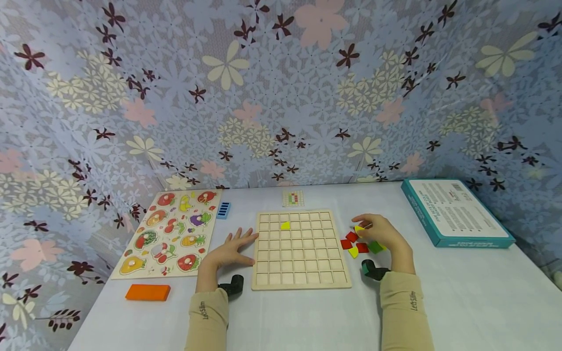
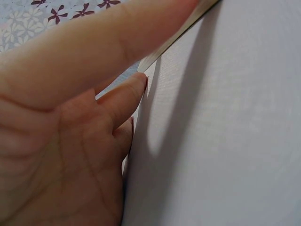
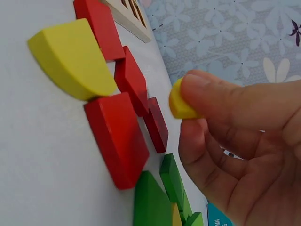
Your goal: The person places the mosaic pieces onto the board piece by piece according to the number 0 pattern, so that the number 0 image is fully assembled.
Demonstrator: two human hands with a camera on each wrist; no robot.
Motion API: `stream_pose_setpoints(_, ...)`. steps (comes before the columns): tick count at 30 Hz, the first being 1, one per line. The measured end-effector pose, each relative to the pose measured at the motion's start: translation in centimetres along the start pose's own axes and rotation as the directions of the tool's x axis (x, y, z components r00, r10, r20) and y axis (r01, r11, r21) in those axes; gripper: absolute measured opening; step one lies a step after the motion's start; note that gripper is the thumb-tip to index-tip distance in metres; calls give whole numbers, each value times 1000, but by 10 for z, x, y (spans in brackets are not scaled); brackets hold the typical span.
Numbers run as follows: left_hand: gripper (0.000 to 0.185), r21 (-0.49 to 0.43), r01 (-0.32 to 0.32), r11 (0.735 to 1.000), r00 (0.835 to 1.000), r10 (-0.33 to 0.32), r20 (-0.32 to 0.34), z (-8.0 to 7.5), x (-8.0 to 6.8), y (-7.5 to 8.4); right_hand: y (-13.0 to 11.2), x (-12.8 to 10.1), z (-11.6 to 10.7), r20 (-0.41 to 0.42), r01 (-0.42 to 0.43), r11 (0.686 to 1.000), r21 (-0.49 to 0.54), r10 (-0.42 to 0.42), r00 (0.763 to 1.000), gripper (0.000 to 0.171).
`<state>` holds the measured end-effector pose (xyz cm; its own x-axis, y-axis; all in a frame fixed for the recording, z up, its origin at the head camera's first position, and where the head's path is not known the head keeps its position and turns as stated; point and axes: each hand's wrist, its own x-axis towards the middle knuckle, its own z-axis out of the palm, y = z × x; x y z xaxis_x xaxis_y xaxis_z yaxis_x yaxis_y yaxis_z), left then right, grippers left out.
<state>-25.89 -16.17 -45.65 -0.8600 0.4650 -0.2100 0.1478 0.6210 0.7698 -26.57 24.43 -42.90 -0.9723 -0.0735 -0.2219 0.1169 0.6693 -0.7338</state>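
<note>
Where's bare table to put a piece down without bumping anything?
Free: the white table between the grid board and the teal box, and the near edge below the board. Crowded: the pile of red, yellow and green pieces under the right hand.

Beige sleeves (image 1: 406,307) printed "LeftSlim", with black wrist mounts (image 1: 373,269).

A small yellow wedge piece (image 3: 181,106) is pinched above red, yellow and green pieces (image 3: 117,141) on the table
</note>
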Motion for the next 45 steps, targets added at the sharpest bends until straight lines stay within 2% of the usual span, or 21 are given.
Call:
stream_pose_setpoints(9,83,5,2,1000,1000,-2,2,0,0,-1,-6,4,3,-7,24,997,69,-23,1000,35)
stream_pose_setpoints(14,84,2,4,1000,1000,-4,0,0,0,-2,-11,8,5,-45,-20,990,138,26,999,37)
stream_pose_setpoints(17,84,2,6,1000,1000,-6,-3,0,0,-1,-15,9,6,-62,-40,975,219,55,997,37)
stream_pose_setpoints(21,84,4,4,1000,1000,-4,-4,0,0,0,-20,8,8,-65,-36,934,354,63,996,34)
stream_pose_setpoints(24,84,7,-5,1000,1000,5,-3,0,-1,1,-24,6,10,-62,-25,910,413,56,997,31)
stream_pose_setpoints(35,83,2,-8,1000,1000,8,-2,0,-2,2,-30,6,14,-64,-43,903,428,78,995,17)
stream_pose_setpoints(45,84,-4,0,1000,1000,0,-7,0,-3,3,-35,6,17,-72,-44,905,423,82,994,17)
